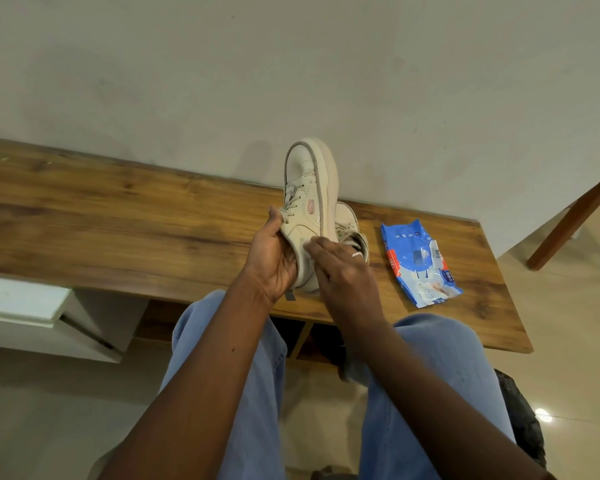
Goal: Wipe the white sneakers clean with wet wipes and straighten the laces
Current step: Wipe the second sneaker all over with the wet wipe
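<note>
Fingers of the left hand (pixel 274 261) curl tight round the heel end of a white lace-up sneaker (pixel 309 188) and hold it up over the long brown wooden bench (pixel 118 216), toe pointing away. The right hand (pixel 340 275) lays its fingers flat on the shoe's side; I cannot tell if a wipe is under them. A second white sneaker (pixel 349 223) sits on the bench just behind, and a blue plastic pack of wet wipes (pixel 416 265) lies near on the right.
</note>
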